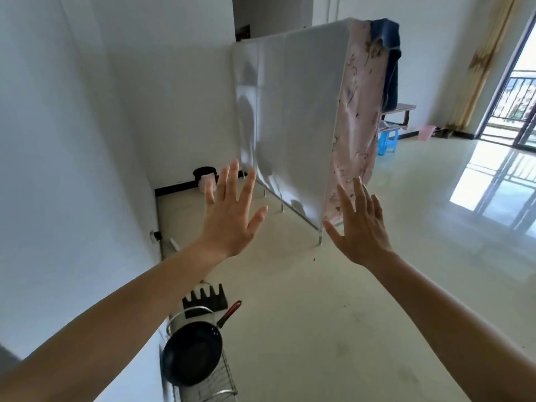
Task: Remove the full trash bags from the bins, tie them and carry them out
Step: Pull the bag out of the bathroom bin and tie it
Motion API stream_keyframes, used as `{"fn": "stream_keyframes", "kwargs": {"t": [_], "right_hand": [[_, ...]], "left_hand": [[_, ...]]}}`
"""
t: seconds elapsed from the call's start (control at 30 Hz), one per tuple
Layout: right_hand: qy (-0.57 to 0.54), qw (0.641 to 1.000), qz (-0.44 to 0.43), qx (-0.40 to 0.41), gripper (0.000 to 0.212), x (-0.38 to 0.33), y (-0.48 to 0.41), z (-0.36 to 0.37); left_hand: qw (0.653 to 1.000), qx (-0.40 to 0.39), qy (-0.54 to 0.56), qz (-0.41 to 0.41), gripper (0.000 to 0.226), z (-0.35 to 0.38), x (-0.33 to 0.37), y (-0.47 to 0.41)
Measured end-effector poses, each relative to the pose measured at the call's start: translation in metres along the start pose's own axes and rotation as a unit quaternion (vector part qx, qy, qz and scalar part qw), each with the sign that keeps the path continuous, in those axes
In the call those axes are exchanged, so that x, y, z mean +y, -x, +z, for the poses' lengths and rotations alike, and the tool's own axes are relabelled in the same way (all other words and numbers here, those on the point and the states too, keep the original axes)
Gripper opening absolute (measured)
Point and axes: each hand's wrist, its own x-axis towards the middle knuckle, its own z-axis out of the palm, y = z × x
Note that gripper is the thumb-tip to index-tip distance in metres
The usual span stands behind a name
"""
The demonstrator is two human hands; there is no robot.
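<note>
Left hand [229, 216] and right hand [362, 230] are shown raised ahead, fingers straight and spread, nothing held; the posture is judged a preparatory gesture, not a grip. A pink bin [207, 180] lined with a black trash bag [204, 170] is seen beyond the left fingertips, against the wall, well apart. A second pink bin [427, 132] stands past the fabric wardrobe [290, 117].

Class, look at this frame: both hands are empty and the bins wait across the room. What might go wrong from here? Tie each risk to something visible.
The handle of the frying pan juts from the rack beside the path; a leg may knock it.
The corner bin sits in the gap beside the wardrobe, whose thin legs may snag a full bag.
The glossy floor may be slippery.
</note>
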Motion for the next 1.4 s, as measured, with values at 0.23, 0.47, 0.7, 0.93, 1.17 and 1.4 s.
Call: {"fn": "stream_keyframes", "kwargs": {"t": [0.23, 0.47, 0.7, 0.93, 1.17, 1.4], "right_hand": [[0.040, 0.999, 0.007, 0.011, 0.084, 0.043, -0.149, 0.041], [0.033, 0.999, 0.022, -0.003, 0.083, 0.085, -0.255, 0.145], [-0.005, 0.999, -0.004, -0.046, 0.084, 0.109, -0.422, 0.318], [-0.059, 0.994, -0.029, -0.082, 0.082, 0.075, -0.661, 0.443], [-0.117, 0.978, -0.099, -0.145, 0.083, -0.016, -0.830, 0.587], [-0.103, 0.967, -0.160, -0.170, 0.082, -0.076, -1.007, 0.731]], "left_hand": [[0.998, -0.018, 0.035, -0.040, 0.076, 0.091, -0.065, -0.145], [0.997, -0.036, 0.051, -0.050, 0.076, 0.200, -0.130, -0.257], [0.996, -0.068, 0.011, -0.058, 0.077, 0.342, -0.225, -0.393], [0.985, -0.086, -0.061, -0.137, 0.068, 0.386, -0.354, -0.541], [0.971, -0.083, -0.105, -0.200, 0.074, 0.442, -0.495, -0.603], [0.962, -0.081, -0.102, -0.239, 0.070, 0.530, -0.660, -0.737]]}}
